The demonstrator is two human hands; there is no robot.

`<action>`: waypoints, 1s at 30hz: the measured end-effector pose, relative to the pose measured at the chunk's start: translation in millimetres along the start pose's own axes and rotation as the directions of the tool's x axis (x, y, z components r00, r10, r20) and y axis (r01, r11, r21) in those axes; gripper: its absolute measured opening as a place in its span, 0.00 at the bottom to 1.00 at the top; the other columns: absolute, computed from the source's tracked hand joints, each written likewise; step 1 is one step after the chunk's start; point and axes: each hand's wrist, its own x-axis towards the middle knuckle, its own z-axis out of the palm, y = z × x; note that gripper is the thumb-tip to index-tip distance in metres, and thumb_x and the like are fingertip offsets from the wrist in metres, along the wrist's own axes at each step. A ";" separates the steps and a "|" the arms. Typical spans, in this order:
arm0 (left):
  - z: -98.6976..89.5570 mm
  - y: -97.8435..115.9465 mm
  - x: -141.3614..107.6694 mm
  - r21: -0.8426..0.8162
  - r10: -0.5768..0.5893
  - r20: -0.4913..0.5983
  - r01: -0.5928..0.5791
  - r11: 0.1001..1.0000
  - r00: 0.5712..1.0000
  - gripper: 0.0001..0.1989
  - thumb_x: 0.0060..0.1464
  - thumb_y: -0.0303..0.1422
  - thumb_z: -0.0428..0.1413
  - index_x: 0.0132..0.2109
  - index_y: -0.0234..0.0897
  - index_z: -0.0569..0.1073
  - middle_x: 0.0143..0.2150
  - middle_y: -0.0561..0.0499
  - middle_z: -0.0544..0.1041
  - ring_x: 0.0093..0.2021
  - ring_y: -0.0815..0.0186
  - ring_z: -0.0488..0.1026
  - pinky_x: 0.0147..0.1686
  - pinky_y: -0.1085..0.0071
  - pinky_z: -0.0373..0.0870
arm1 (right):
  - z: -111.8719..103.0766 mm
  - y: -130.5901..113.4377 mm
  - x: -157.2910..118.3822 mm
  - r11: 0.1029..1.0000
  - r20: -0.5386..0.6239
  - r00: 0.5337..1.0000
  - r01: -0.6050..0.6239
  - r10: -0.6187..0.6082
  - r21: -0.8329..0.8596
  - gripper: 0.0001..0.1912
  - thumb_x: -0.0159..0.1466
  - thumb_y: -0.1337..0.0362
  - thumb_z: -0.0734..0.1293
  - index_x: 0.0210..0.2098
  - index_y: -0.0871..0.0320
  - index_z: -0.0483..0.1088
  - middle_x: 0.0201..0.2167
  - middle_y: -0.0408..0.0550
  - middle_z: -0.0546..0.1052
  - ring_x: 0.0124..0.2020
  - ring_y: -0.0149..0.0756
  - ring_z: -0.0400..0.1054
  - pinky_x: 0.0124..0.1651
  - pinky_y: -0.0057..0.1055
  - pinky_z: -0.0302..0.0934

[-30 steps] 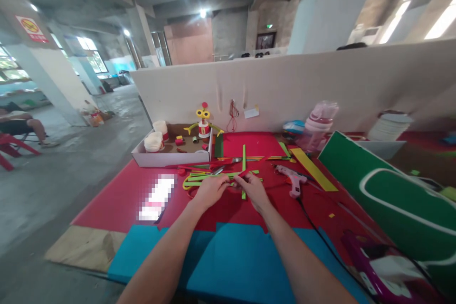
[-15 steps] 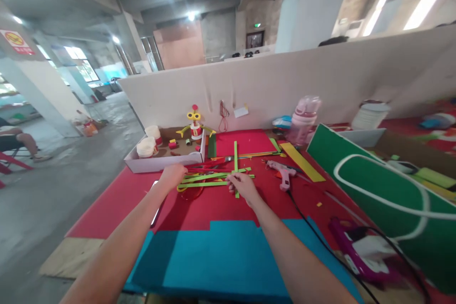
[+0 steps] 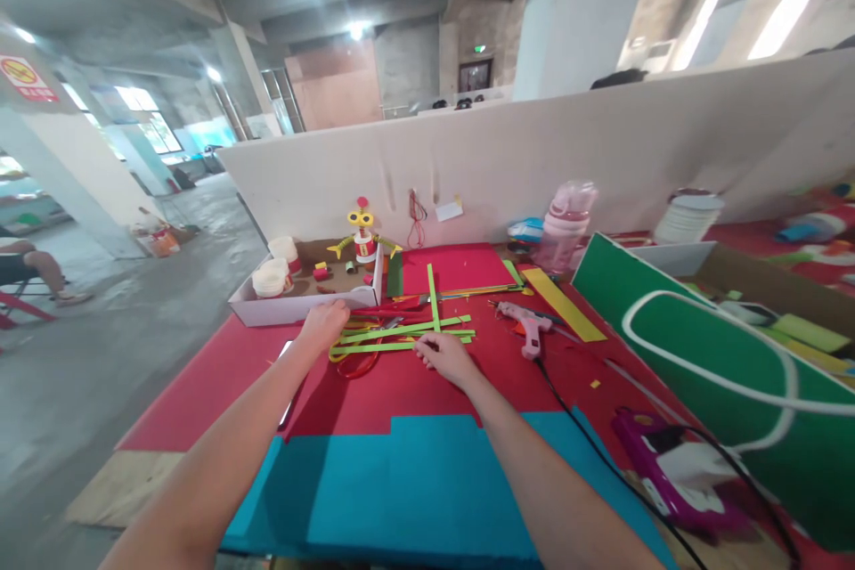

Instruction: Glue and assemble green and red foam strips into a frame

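My right hand (image 3: 446,358) is closed at the lower end of an upright light-green paper strip (image 3: 433,296), its fingers curled in a pinch. The strip tilts slightly left and crosses several more green strips (image 3: 401,334) lying sideways on the red table covering. My left hand (image 3: 325,323) is closed by the front corner of the white box (image 3: 300,310); whatever its fingers hold is hidden. Beside it, partly under the green strips, are scissors with a red loop handle (image 3: 361,367) and yellow loops (image 3: 336,351).
A pink glue gun (image 3: 529,326) with a black cord lies right of the strips, beside a yellow strip (image 3: 567,305). A robot-like figure (image 3: 364,242) stands at the box. Further right are a pink bottle (image 3: 566,227), a green box (image 3: 701,374) and a purple device (image 3: 681,472). Blue sheets (image 3: 401,490) cover the front edge.
My right hand has moved slightly left and down, and the upright green strip now leans left. Its lower end no longer shows below my hand. My left hand has barely moved.
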 end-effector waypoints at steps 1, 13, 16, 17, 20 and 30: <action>-3.7 -0.9 -1.4 0.000 -0.004 -0.006 0.004 1.000 1.000 0.12 0.55 0.22 0.46 0.38 0.29 0.74 0.40 0.35 0.74 0.41 0.56 0.72 0.38 0.65 0.64 | 0.2 0.4 0.1 1.000 0.002 1.000 0.002 -0.002 0.006 0.11 0.57 0.57 0.65 0.24 0.57 0.70 0.20 0.42 0.73 0.20 0.29 0.67 0.24 0.24 0.62; -117.4 -21.7 -20.1 -0.230 -0.388 -0.437 0.316 0.921 0.811 0.06 0.55 0.30 0.48 0.38 0.36 0.69 0.30 0.47 0.75 0.34 0.61 0.73 0.34 0.70 0.63 | -0.6 -4.5 -1.8 0.999 -0.011 0.999 0.039 -0.040 -0.007 0.13 0.58 0.55 0.63 0.25 0.57 0.71 0.20 0.42 0.73 0.19 0.30 0.66 0.25 0.26 0.61; -120.1 -5.4 -21.1 -0.657 -0.632 -0.466 0.236 0.716 0.619 0.03 0.51 0.31 0.50 0.35 0.38 0.67 0.25 0.54 0.73 0.26 0.67 0.71 0.28 0.74 0.62 | 0.6 -13.9 -5.1 0.997 -0.068 0.996 0.066 -0.063 0.040 0.13 0.59 0.54 0.63 0.26 0.56 0.71 0.20 0.42 0.73 0.19 0.31 0.66 0.24 0.27 0.61; -114.1 5.6 -20.0 -0.785 -0.690 -0.404 0.160 0.599 0.601 0.04 0.51 0.31 0.49 0.35 0.39 0.66 0.23 0.56 0.71 0.22 0.69 0.69 0.25 0.75 0.61 | 1.4 -18.1 -6.5 0.995 -0.059 0.996 0.075 -0.071 0.068 0.14 0.59 0.53 0.63 0.27 0.56 0.71 0.21 0.42 0.73 0.20 0.31 0.67 0.25 0.28 0.62; -83.3 50.1 -14.2 -0.955 -0.696 -0.174 0.053 0.292 0.697 0.03 0.49 0.31 0.49 0.34 0.39 0.64 0.18 0.58 0.67 0.17 0.70 0.65 0.20 0.76 0.58 | 3.2 -31.2 -9.4 0.972 0.065 0.995 0.055 -0.071 0.228 0.16 0.57 0.51 0.66 0.34 0.57 0.73 0.26 0.44 0.75 0.24 0.32 0.68 0.29 0.30 0.65; -34.8 131.2 -22.9 -0.985 0.395 0.163 0.170 0.018 0.904 0.07 0.48 0.35 0.57 0.32 0.37 0.67 0.20 0.55 0.71 0.17 0.71 0.66 0.19 0.76 0.59 | -21.6 -46.1 -4.6 0.737 -0.249 0.967 0.135 0.047 0.662 0.20 0.56 0.46 0.66 0.39 0.54 0.66 0.22 0.38 0.69 0.16 0.25 0.59 0.20 0.24 0.57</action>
